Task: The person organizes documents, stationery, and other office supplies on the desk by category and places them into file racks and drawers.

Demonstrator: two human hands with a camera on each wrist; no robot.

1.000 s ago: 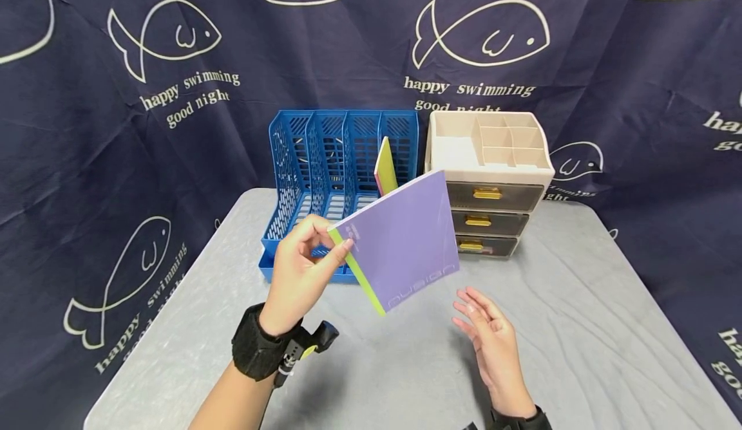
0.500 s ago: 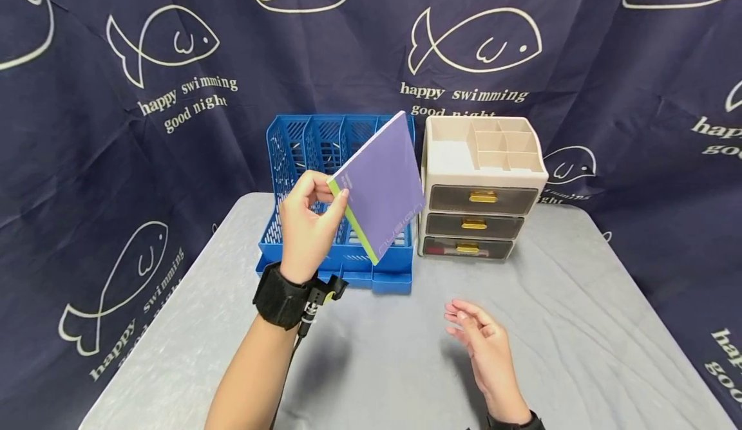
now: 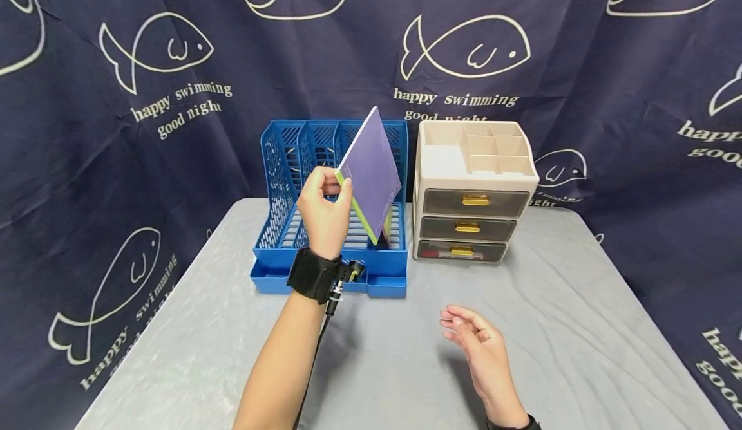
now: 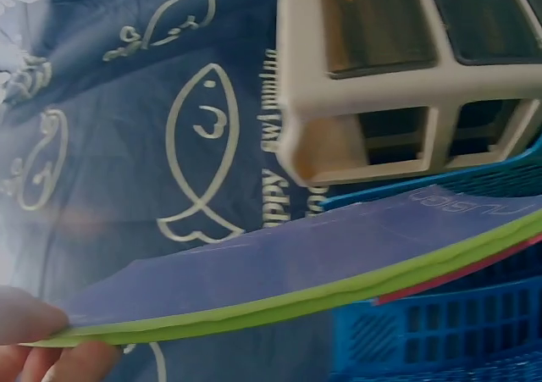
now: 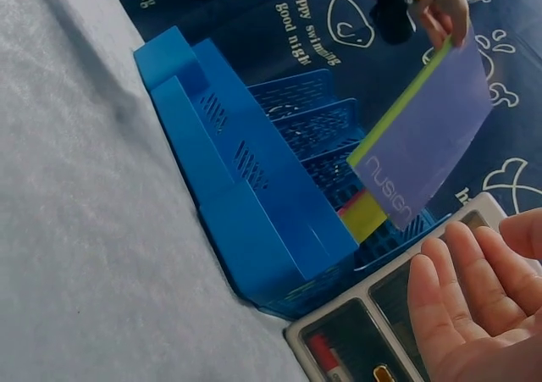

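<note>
My left hand (image 3: pixel 326 208) pinches a purple notebook (image 3: pixel 373 172) by its lime-green spine, thumb on the cover and fingers behind. The notebook is tilted over the right part of a blue file rack (image 3: pixel 330 262) with several upright slots. Low behind its bottom corner, a yellow-green notebook with a pink edge (image 5: pixel 364 217) stands in the rack. In the left wrist view the notebook (image 4: pixel 279 272) stretches from the fingertips toward the rack. My right hand (image 3: pixel 478 353) hovers above the table in front, fingers loosely bent, holding nothing.
A cream drawer organizer (image 3: pixel 475 179) stands right of the rack, with top compartments and dark drawers with gold handles. A red marker (image 5: pixel 326 352) shows in its lowest drawer. The grey table (image 3: pixel 551 327) backs onto a navy fish-print cloth (image 3: pixel 324 63).
The left hand has carried the purple notebook up and away over the rack, turning it more edge-on. The right hand stays nearly still. The head view has shifted slightly.
</note>
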